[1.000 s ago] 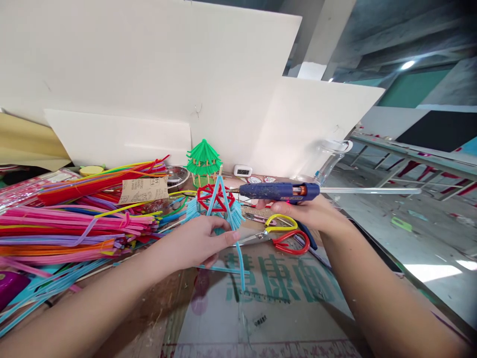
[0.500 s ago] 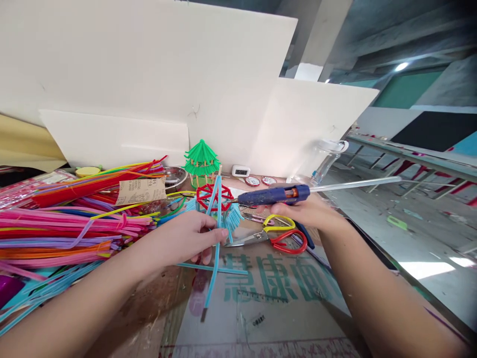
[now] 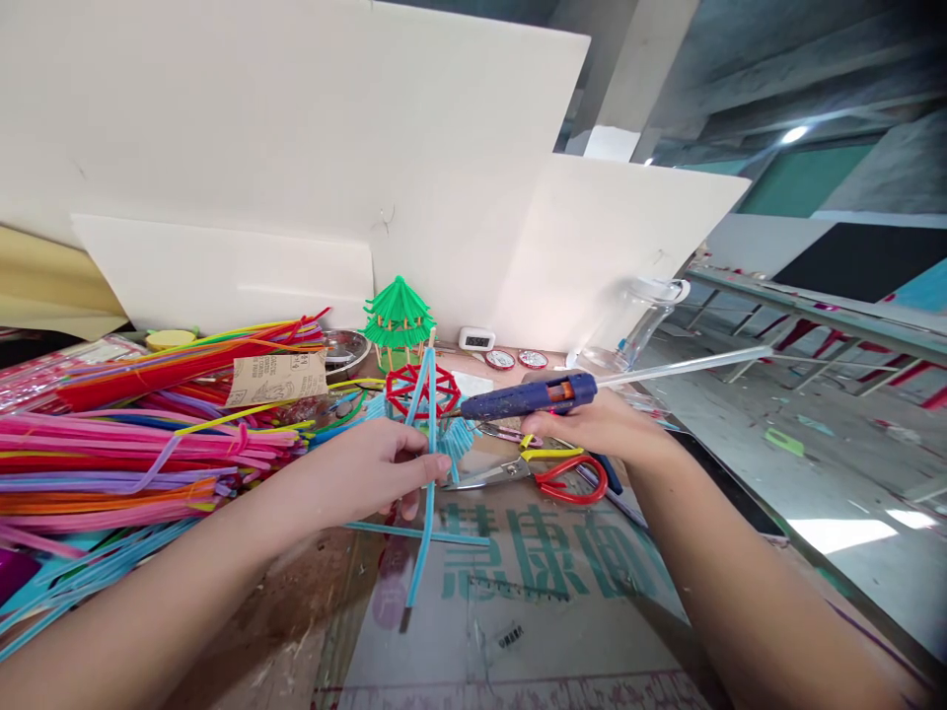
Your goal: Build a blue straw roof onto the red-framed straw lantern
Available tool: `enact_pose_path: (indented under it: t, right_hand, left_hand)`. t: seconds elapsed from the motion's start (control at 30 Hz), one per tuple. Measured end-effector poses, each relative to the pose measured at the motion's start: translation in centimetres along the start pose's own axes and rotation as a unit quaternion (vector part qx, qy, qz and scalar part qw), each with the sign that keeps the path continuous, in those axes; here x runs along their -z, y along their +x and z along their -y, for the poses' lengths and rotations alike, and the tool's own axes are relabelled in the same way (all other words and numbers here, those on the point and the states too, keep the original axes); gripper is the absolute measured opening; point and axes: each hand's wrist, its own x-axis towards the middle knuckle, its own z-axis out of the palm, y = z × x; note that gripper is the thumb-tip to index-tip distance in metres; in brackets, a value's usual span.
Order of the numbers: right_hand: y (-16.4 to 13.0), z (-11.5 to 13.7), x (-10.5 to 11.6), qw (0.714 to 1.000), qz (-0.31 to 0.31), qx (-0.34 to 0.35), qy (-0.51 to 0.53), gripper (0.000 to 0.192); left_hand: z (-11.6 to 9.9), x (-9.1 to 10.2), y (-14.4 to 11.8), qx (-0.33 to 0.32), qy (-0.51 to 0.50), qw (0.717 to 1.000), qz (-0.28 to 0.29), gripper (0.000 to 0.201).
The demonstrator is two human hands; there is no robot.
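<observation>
Light-blue pipe cleaners [image 3: 420,562] stand crossed and nearly upright in the fingers of my left hand [image 3: 396,465]. My right hand [image 3: 592,419] grips a dark blue glue gun [image 3: 510,397], a clear glue stick [image 3: 688,366] jutting from its back. The gun's nozzle points left, close to the pipe cleaners; whether it touches them I cannot tell. Just behind them is a red wheel-like frame [image 3: 400,391], with light-blue fringed pieces [image 3: 463,441] below it. Under the gun lie scissors [image 3: 569,480] with one yellow and one red handle. Another light-blue pipe cleaner [image 3: 459,538] lies on the table.
Bundles of coloured pipe cleaners [image 3: 140,449] fill the left side. A green pavilion model [image 3: 400,320] stands behind the red frame, near a small white digital clock [image 3: 476,339] and two round badges [image 3: 533,359]. A clear jug [image 3: 632,320] stands back right. White boards [image 3: 459,197] rise behind.
The glue gun has shifted slightly left and down, its nozzle now lower beside the pipe cleaners. My left hand keeps its hold almost unmoved.
</observation>
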Motion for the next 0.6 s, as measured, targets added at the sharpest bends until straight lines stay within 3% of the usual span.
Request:
enact_pose_path:
  t: [0.2,0.6]
  right_hand:
    - [-0.1,-0.4,-0.2,0.999,-0.026,-0.019,-0.01,0.036]
    - [0.0,1.4,-0.2,1.0,-0.018,-0.018,-0.002,0.035]
  left_hand:
    - [-0.2,0.1,-0.1,0.002,0.002,1.0,-0.006,0.035]
    - [-0.2,0.0,-0.1,-0.013,0.02,1.0,-0.014,0.036]
